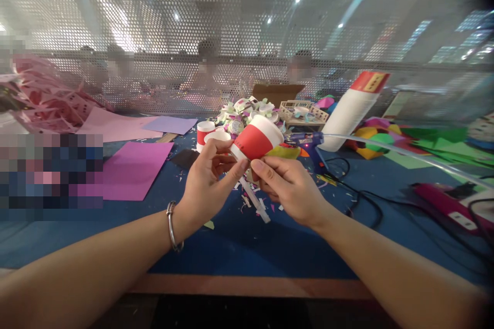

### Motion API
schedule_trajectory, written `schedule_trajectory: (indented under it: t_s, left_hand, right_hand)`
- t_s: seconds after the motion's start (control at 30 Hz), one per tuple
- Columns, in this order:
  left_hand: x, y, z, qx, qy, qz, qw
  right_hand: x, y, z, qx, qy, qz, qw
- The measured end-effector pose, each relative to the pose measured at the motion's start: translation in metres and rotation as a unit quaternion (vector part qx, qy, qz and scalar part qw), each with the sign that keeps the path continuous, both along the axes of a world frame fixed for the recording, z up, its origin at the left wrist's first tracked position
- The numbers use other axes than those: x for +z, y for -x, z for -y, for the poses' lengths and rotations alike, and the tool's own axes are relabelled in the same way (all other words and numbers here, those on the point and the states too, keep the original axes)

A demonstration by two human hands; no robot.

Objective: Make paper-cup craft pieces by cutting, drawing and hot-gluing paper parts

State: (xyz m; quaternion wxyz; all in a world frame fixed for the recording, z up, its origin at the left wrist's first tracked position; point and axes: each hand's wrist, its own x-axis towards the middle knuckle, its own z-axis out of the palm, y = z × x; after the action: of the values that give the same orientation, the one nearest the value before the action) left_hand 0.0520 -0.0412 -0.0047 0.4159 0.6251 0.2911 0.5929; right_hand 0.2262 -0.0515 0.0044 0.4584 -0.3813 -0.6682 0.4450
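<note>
A white paper cup with a red band tilts in the air above the table, its open end up and to the right. My left hand grips it near the base with thumb and fingers. Against the cup's underside, my right hand is closed in a pinch, its thumb tip beside the left one; what lies between its fingers is hidden. Behind my left hand stand another red-banded cup and a white cup, partly covered. A pale translucent strip shows below my hands.
Beyond the cup lie a heap of paper pieces, a blue glue gun and a leaning stack of paper cups. Purple paper is at left, a magenta power strip with black cables at right. A perforated screen rises behind.
</note>
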Motion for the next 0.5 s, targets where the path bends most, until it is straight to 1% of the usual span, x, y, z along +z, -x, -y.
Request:
schedule_trajectory:
  t_s: [0.1, 0.2, 0.27, 0.3, 0.37, 0.43, 0.47, 0.5]
  left_hand:
    - [0.0, -0.001, 0.002, 0.014, -0.014, -0.018, 1.0]
    - [-0.001, -0.002, 0.001, 0.007, 0.001, -0.003, 1.0]
    - [-0.001, -0.003, 0.0, 0.016, 0.013, 0.0, 1.0]
    - [0.0, -0.003, 0.001, 0.031, 0.011, -0.002, 0.999]
    - [0.004, -0.001, 0.005, 0.088, -0.016, -0.005, 0.996]
    - [0.013, 0.002, 0.017, 0.139, -0.051, 0.002, 0.989]
    - [0.019, 0.004, 0.026, 0.128, -0.054, 0.003, 0.99]
    - [0.026, 0.005, 0.037, 0.079, -0.041, 0.001, 0.996]
  right_hand:
    - [0.001, 0.0, 0.0, -0.003, 0.0, 0.002, 1.0]
    - [0.0, 0.0, 0.0, -0.003, 0.002, 0.002, 1.0]
    - [0.0, -0.001, -0.002, -0.006, 0.001, 0.0, 1.0]
    - [0.0, -0.001, -0.003, -0.009, 0.0, -0.001, 1.0]
    - [-0.001, -0.002, -0.005, -0.014, -0.001, -0.008, 1.0]
    - [0.0, -0.003, -0.008, -0.017, 0.004, -0.018, 1.0]
    - [0.0, -0.004, -0.009, -0.02, 0.006, -0.021, 1.0]
    - [0.001, -0.004, -0.01, -0.024, 0.006, -0.021, 0.999]
